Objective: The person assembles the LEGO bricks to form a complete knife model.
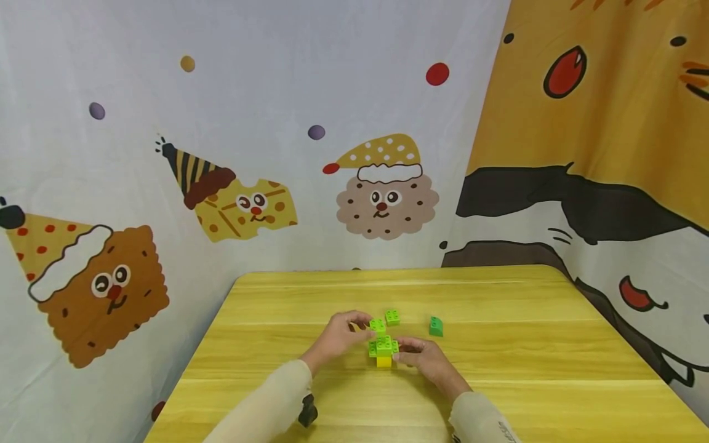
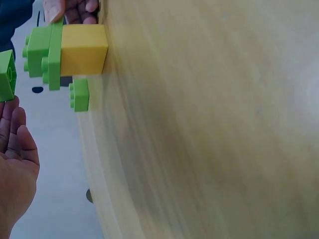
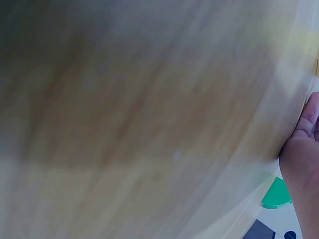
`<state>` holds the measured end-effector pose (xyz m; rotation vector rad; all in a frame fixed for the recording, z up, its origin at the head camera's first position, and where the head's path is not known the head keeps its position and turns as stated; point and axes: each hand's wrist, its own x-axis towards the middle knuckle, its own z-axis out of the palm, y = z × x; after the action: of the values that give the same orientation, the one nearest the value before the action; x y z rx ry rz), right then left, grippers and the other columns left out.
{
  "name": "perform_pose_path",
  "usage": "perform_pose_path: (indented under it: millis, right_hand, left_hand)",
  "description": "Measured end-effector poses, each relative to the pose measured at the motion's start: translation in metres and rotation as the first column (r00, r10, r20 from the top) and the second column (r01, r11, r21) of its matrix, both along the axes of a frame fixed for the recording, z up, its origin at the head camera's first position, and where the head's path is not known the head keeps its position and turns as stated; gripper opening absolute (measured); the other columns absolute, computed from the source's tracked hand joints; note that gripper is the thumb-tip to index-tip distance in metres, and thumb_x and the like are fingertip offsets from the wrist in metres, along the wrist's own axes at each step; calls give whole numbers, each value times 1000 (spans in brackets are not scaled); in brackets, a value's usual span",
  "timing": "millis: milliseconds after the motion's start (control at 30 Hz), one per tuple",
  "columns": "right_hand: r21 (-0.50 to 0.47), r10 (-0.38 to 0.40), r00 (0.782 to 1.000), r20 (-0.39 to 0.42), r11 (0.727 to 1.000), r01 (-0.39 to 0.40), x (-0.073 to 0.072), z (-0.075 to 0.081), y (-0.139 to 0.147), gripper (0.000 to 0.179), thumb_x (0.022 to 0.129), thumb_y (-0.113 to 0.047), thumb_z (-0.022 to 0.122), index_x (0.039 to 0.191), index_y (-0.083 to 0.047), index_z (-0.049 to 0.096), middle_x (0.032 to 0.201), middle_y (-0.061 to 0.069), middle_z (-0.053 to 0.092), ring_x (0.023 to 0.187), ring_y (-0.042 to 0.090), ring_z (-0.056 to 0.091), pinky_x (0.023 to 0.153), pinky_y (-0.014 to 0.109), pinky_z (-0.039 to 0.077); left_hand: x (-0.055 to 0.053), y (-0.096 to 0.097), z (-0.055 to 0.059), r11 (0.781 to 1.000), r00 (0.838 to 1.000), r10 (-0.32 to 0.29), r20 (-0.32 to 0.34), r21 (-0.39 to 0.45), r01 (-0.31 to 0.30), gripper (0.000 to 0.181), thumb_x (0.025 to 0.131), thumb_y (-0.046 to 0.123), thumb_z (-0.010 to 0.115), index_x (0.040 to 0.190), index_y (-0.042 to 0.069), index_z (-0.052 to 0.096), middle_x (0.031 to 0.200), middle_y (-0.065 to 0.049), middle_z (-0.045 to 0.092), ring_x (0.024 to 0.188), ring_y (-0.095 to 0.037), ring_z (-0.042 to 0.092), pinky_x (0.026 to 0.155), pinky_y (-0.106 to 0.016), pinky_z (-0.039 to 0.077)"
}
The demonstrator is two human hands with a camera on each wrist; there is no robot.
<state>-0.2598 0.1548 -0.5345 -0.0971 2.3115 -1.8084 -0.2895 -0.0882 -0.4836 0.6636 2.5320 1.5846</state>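
In the head view my left hand [image 1: 344, 335] pinches a light green toy brick [image 1: 377, 325] just above a small stack. That lifted brick [image 2: 7, 74] shows its hollow underside in the left wrist view, apart from the stack. The stack has a yellow brick [image 1: 384, 362] at the bottom, a wider light green plate [image 2: 55, 59] over it and another light green brick [image 2: 38, 52] on top. From the other side my right hand [image 1: 429, 360] holds the green plate's end between thumb and fingers. In the right wrist view only part of that hand [image 3: 303, 159] shows.
Behind the stack lies a loose light green brick [image 1: 392, 317]. To its right is a darker green brick with a curved top [image 1: 436, 327]. Both stand on the wooden table [image 1: 266, 344]; a printed cloth [image 1: 310, 74] hangs beyond its far edge.
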Motion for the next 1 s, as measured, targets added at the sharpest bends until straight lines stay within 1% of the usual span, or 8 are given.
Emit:
perform_pose_path:
  millis: [67,367,600,700,800,1000]
  right_hand:
    - [-5,5,1000,1,1000,-5,0,-1,0,52,85,-29,80,128,-4,66,117,7,66,107,24,59,88,42,51]
    - [-13,16,1000,3,1000,-16,2,2,0,50,86,-28,79,128,-4,65,116,7,66,105,22,60,89,42,51]
    - [-3,10,1000,6,1000,-10,2,3,1,50,87,-28,79,128,-3,65,119,8,65,108,24,59,89,44,51]
    - [-3,9,1000,5,1000,-9,1,2,1,50,87,-28,78,129,-3,65,118,8,66,107,24,60,89,44,51]
    - [-10,12,1000,8,1000,-12,1,1,1,50,87,-28,78,129,-3,64,117,7,66,105,23,60,89,43,51]
    - [-5,12,1000,9,1000,-12,2,3,1,53,87,-29,79,130,-2,64,119,8,65,108,24,59,90,44,51]
  left_hand:
    - [2,1,-1,1000,1000,-16,-1,1,16,27,91,31,75,114,17,72,104,5,65,95,-19,57,77,-32,49]
    - [7,5,-7,999,1000,-23,8,-35,23,24,89,31,76,111,22,73,103,10,65,96,-19,56,76,-31,48]
    - [7,7,-8,998,999,-40,-6,-45,39,25,89,30,77,113,22,74,103,12,66,98,-21,56,77,-31,48]
    - [7,8,-9,998,999,-45,-11,-54,44,25,89,31,76,114,23,73,104,13,65,98,-18,56,80,-32,47]
    - [7,8,-10,998,999,-44,-6,-40,44,27,90,31,76,115,23,72,104,12,65,99,-20,56,82,-34,45]
    - [10,10,-15,999,999,-33,14,28,32,28,89,30,77,115,22,71,104,9,65,104,-28,56,86,-36,44]
